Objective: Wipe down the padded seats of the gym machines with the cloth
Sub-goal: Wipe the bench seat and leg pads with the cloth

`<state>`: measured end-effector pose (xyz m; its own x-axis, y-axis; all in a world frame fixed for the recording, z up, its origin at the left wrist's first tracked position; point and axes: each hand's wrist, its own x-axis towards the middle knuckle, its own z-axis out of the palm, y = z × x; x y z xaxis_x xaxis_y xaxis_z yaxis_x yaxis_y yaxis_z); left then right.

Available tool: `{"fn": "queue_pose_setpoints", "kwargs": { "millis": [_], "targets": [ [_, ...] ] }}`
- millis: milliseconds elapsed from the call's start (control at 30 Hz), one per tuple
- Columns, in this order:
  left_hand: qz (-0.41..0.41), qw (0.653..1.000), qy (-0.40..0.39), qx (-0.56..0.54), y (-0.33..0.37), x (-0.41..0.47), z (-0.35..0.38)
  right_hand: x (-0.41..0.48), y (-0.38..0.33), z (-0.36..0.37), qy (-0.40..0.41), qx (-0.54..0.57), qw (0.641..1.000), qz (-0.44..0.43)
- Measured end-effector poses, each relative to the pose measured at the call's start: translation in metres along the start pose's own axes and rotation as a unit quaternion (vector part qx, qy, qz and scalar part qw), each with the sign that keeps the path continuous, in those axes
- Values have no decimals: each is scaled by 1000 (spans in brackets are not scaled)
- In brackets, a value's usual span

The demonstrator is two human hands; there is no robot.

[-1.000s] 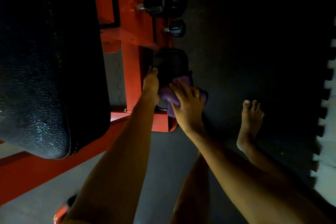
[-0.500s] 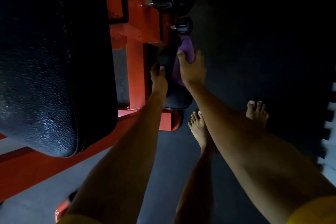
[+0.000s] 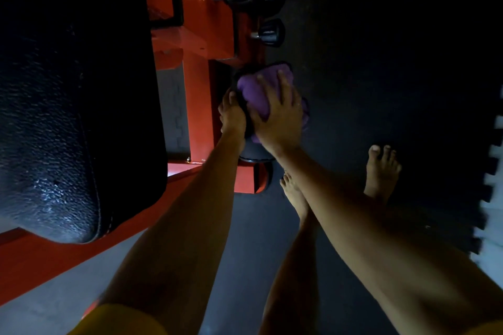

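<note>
While the left hand curls round the pad at the cloth's 8 o'clock, probably to stop it rolling, the right hand presses the cloth onto its 12 o'clock end, fingers splayed for wiping.

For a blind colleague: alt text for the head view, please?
The right hand presses a purple cloth onto a small black roller pad on an orange machine frame; the left hand holds the pad's side. A large black padded seat fills the left.
</note>
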<state>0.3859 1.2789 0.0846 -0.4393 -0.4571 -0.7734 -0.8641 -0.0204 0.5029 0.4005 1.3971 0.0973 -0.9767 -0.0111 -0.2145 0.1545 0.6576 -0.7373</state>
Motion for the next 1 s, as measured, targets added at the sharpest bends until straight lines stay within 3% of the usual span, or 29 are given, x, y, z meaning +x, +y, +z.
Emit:
{"fn": "queue_pose_setpoints", "kwargs": {
  "millis": [67,100,200,233,267,367,433,500,567,600,633,767,900,1000],
  "targets": [
    [2,998,-11,-56,5,-12,2,-24,21,6,1,-34,993,-109],
    [19,997,-7,-73,10,-18,3,-31,26,8,12,-10,995,-96],
    [43,997,12,-68,9,-18,6,-43,6,10,23,156,974,164],
    [43,996,6,-76,5,-14,5,-48,-5,9,19,158,964,212],
    [37,997,5,-69,5,-16,5,-57,-11,8,17,113,972,205],
    [33,996,7,-81,-1,-10,4,-91,7,15,32,-36,999,-8],
    [49,997,10,-57,9,-23,6,-100,28,21,28,-47,998,-45],
    [67,997,14,-35,9,-23,7,-98,29,25,13,108,991,78],
    [74,997,17,-30,11,-31,9,-89,19,25,26,317,898,303],
    [73,997,18,-34,12,-35,11,-82,12,21,37,346,864,363],
    [78,996,17,-32,12,-40,11,-77,5,14,41,327,874,358],
    [107,994,26,-29,1,-35,11,-34,-5,1,44,158,979,119],
    [143,989,26,-12,-13,-65,13,39,-12,1,17,46,995,85],
    [122,988,42,-83,-16,-59,1,14,1,6,41,8,999,30]
  ]
}}
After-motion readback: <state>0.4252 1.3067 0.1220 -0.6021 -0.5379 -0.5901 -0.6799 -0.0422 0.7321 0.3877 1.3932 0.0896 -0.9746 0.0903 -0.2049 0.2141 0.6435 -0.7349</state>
